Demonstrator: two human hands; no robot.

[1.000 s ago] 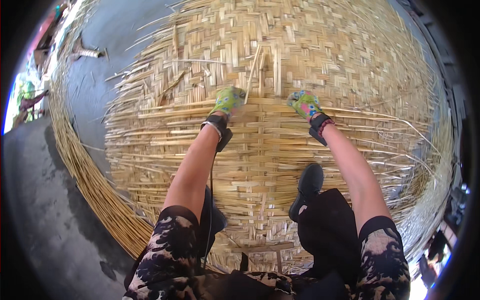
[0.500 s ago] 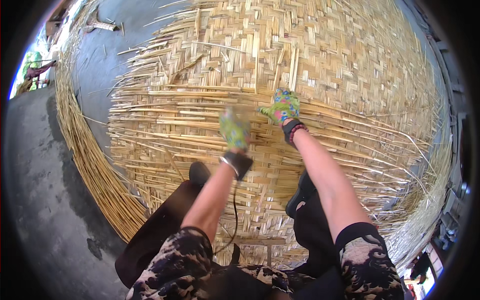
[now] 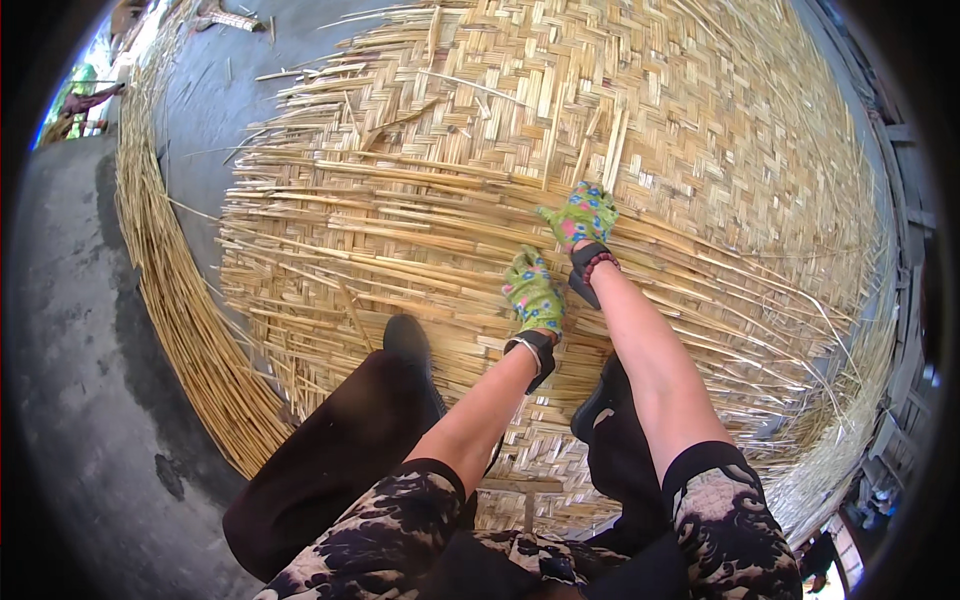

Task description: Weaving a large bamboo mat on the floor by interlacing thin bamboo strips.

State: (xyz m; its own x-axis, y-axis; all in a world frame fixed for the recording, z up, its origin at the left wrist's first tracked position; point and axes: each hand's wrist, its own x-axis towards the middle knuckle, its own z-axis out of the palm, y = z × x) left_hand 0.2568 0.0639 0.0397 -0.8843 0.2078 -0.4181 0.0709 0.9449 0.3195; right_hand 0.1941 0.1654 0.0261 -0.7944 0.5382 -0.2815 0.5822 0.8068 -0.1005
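Observation:
A large woven mat (image 3: 690, 130) of pale, flat split-reed strips spreads beneath my hands. Loose reed strips (image 3: 400, 215) lie across its middle, running left to right. My left hand (image 3: 534, 290), in a green flowered glove, is closed, its fingers bent down at the strips in front of my feet; its fingertips are partly hidden. Slightly farther off and to the right, my right hand (image 3: 584, 213), gloved alike, rests on the strips with its thumb apart from the fingers. A few short strips (image 3: 616, 145) stick out crosswise just beyond it.
A long bundle of thin reeds (image 3: 190, 340) lies along the left side, beside grey concrete floor (image 3: 70, 330). My black shoes (image 3: 408, 345) are on the mat. Loose straw (image 3: 840, 420) edges the mat at the right. A pale object (image 3: 228, 17) lies at the far left.
My left hand, blurred before, has moved right and nearer to me, beside my right hand. My right hand stays at nearly the same spot on the mat. The view has shifted slightly.

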